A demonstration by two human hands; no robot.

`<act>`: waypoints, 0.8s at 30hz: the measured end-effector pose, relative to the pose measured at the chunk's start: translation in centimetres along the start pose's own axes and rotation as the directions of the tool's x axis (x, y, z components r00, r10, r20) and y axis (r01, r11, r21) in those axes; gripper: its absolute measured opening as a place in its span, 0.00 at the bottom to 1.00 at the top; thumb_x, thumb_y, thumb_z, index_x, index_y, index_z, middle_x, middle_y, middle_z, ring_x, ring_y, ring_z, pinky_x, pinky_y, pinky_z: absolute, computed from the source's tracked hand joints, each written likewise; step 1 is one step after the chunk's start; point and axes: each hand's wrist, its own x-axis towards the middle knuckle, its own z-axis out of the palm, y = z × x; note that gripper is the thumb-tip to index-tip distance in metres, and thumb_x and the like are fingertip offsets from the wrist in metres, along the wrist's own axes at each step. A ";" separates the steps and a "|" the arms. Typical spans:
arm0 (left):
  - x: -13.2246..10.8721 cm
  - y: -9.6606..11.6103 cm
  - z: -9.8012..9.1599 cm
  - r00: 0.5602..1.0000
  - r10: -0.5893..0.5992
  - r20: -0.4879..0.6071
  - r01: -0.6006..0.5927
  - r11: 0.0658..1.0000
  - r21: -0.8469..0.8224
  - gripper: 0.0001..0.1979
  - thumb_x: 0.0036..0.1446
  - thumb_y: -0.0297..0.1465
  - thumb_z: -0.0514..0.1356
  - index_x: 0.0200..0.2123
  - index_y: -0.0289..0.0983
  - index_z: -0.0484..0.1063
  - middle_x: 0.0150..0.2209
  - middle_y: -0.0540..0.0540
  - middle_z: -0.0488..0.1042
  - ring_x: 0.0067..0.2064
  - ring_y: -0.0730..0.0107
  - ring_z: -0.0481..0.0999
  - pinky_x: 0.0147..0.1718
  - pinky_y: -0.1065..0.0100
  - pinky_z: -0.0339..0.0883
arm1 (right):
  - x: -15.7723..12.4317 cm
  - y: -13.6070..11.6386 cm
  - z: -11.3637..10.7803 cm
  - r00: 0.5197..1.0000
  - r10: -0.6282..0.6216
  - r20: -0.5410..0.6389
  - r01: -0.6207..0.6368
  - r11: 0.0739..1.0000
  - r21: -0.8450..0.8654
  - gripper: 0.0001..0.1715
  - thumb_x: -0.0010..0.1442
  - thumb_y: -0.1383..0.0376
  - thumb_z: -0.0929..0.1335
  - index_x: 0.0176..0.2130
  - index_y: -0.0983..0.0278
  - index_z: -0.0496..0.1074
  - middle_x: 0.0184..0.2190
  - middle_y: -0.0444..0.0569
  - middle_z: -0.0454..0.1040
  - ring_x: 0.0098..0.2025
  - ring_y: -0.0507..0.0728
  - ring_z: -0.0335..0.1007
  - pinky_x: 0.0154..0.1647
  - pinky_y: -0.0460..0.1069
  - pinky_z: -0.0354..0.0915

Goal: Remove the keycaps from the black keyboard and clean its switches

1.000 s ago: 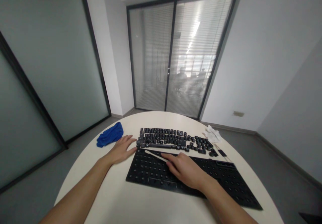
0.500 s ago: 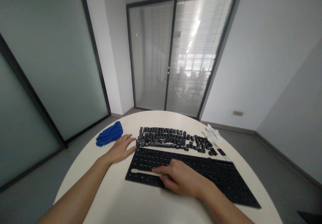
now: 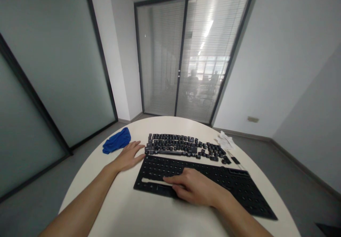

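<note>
A black keyboard base (image 3: 213, 174) without its keycaps lies slantwise on the round white table (image 3: 128, 201). My right hand (image 3: 193, 187) is over its near left part, holding a thin white stick (image 3: 154, 182) between thumb and index finger. The stick's thicker tip points left, over the lower-left part of the base. My left hand (image 3: 130, 156) rests on the table with its fingers apart, its fingertips beside the left end of the loose black keycaps (image 3: 173, 144). These lie in rows beyond the base, more scattered towards the right.
A crumpled blue cloth (image 3: 117, 140) lies at the table's left edge. White crumpled tissue (image 3: 225, 141) is at the far right, with a small black-and-white item (image 3: 235, 160) nearer me. Beyond the table stands a glass partition with blinds (image 3: 165, 59).
My right hand and the stick have shifted very slightly to the right over the keyboard base. The left hand stays beside the keycaps.
</note>
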 end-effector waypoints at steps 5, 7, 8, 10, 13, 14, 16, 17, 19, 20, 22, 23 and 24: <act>-0.3 0.1 0.0 1.000 0.000 -0.011 0.000 1.000 0.003 0.28 0.63 0.51 0.50 0.59 0.42 0.67 0.64 0.39 0.62 0.65 0.48 0.58 0.62 0.48 0.53 | -0.3 1.2 0.2 0.990 0.105 -0.093 -0.108 0.994 -0.030 0.22 0.66 0.67 0.61 0.56 0.59 0.72 0.36 0.49 0.81 0.33 0.55 0.75 0.35 0.46 0.60; -0.6 0.0 0.1 1.000 0.003 -0.013 -0.003 1.000 0.006 0.28 0.63 0.51 0.50 0.59 0.42 0.67 0.64 0.39 0.62 0.66 0.48 0.58 0.63 0.48 0.52 | -0.5 1.9 0.2 0.970 0.183 -0.159 -0.193 0.980 -0.054 0.23 0.67 0.67 0.60 0.58 0.58 0.71 0.39 0.49 0.81 0.36 0.56 0.75 0.38 0.47 0.61; -0.7 0.0 0.1 1.000 0.003 -0.013 -0.002 1.000 0.007 0.28 0.63 0.51 0.50 0.59 0.42 0.67 0.65 0.39 0.61 0.66 0.48 0.58 0.63 0.48 0.52 | -0.6 2.1 0.2 0.963 0.207 -0.171 -0.219 0.974 -0.057 0.23 0.67 0.67 0.59 0.58 0.58 0.70 0.39 0.49 0.81 0.36 0.56 0.75 0.39 0.47 0.61; -0.7 0.0 0.1 1.000 -0.001 -0.006 0.001 1.000 0.008 0.28 0.64 0.51 0.50 0.59 0.42 0.67 0.65 0.39 0.61 0.66 0.48 0.57 0.63 0.48 0.51 | -0.7 2.2 0.1 0.959 0.219 -0.179 -0.233 0.971 -0.060 0.23 0.67 0.67 0.59 0.58 0.58 0.70 0.40 0.49 0.81 0.37 0.57 0.75 0.40 0.48 0.61; -0.5 -0.1 -0.1 1.000 -0.004 0.011 0.004 1.000 0.011 0.29 0.64 0.51 0.49 0.60 0.42 0.66 0.65 0.38 0.61 0.66 0.48 0.57 0.63 0.48 0.51 | -0.6 1.3 -0.2 0.981 0.148 -0.126 -0.154 0.987 -0.041 0.22 0.67 0.67 0.60 0.56 0.58 0.72 0.39 0.49 0.81 0.35 0.55 0.74 0.37 0.47 0.61; -0.4 -0.1 -0.1 1.000 -0.005 0.014 0.005 1.000 0.014 0.29 0.64 0.51 0.49 0.60 0.42 0.66 0.65 0.38 0.60 0.66 0.48 0.57 0.63 0.48 0.51 | -0.5 0.9 -0.3 0.989 0.116 -0.093 -0.118 0.993 -0.025 0.22 0.66 0.67 0.60 0.55 0.58 0.74 0.36 0.48 0.81 0.32 0.54 0.74 0.35 0.46 0.60; -0.2 -0.1 -0.2 1.000 -0.007 0.016 0.007 1.000 0.020 0.29 0.64 0.52 0.49 0.60 0.42 0.65 0.65 0.38 0.60 0.66 0.48 0.57 0.63 0.48 0.50 | -0.4 0.4 -0.4 0.998 0.062 -0.033 -0.062 0.998 -0.002 0.20 0.66 0.67 0.60 0.52 0.59 0.76 0.30 0.46 0.81 0.27 0.52 0.71 0.31 0.45 0.58; -0.1 -0.1 -0.2 1.000 -0.008 0.015 0.008 1.000 0.022 0.29 0.64 0.52 0.49 0.60 0.42 0.65 0.65 0.38 0.60 0.66 0.48 0.57 0.63 0.48 0.50 | -0.4 0.3 -0.3 0.999 0.049 -0.018 -0.049 0.999 0.001 0.20 0.65 0.67 0.61 0.51 0.59 0.76 0.28 0.45 0.80 0.25 0.52 0.69 0.30 0.45 0.57; -0.1 0.0 -0.2 1.000 -0.010 0.015 0.010 1.000 0.022 0.29 0.64 0.52 0.49 0.60 0.42 0.65 0.65 0.38 0.60 0.66 0.48 0.57 0.63 0.48 0.51 | -0.4 0.4 -0.2 0.998 0.057 -0.021 -0.057 0.998 -0.007 0.20 0.65 0.68 0.61 0.50 0.59 0.77 0.28 0.46 0.80 0.25 0.52 0.70 0.30 0.45 0.57; -0.2 0.0 -0.2 1.000 -0.011 0.014 0.010 1.000 0.021 0.29 0.64 0.52 0.49 0.60 0.42 0.66 0.65 0.38 0.60 0.66 0.47 0.57 0.63 0.48 0.51 | -0.5 0.7 -0.1 0.996 0.081 -0.045 -0.082 0.996 -0.018 0.20 0.65 0.68 0.61 0.51 0.59 0.76 0.31 0.47 0.81 0.27 0.53 0.72 0.31 0.46 0.58; -0.4 0.0 -0.2 1.000 -0.011 0.014 0.011 1.000 0.017 0.29 0.64 0.52 0.49 0.60 0.42 0.66 0.65 0.38 0.60 0.66 0.47 0.57 0.63 0.48 0.51 | -0.6 1.4 0.0 0.982 0.150 -0.113 -0.156 0.987 -0.044 0.22 0.64 0.67 0.61 0.53 0.59 0.75 0.38 0.49 0.82 0.33 0.55 0.75 0.35 0.46 0.60; -0.6 0.0 -0.2 1.000 -0.011 0.014 0.011 1.000 0.016 0.29 0.64 0.51 0.49 0.60 0.42 0.66 0.65 0.38 0.61 0.66 0.47 0.57 0.63 0.48 0.51 | -0.7 1.7 0.0 0.972 0.184 -0.143 -0.193 0.980 -0.055 0.22 0.64 0.67 0.61 0.54 0.59 0.74 0.40 0.49 0.82 0.36 0.56 0.76 0.37 0.47 0.61; -0.7 0.1 -0.3 1.000 -0.010 0.014 0.009 1.000 0.015 0.29 0.64 0.51 0.49 0.60 0.42 0.66 0.65 0.38 0.61 0.66 0.47 0.57 0.63 0.48 0.52 | -0.7 1.9 0.0 0.966 0.206 -0.156 -0.217 0.975 -0.057 0.23 0.64 0.67 0.61 0.55 0.59 0.74 0.42 0.49 0.81 0.38 0.57 0.76 0.39 0.47 0.62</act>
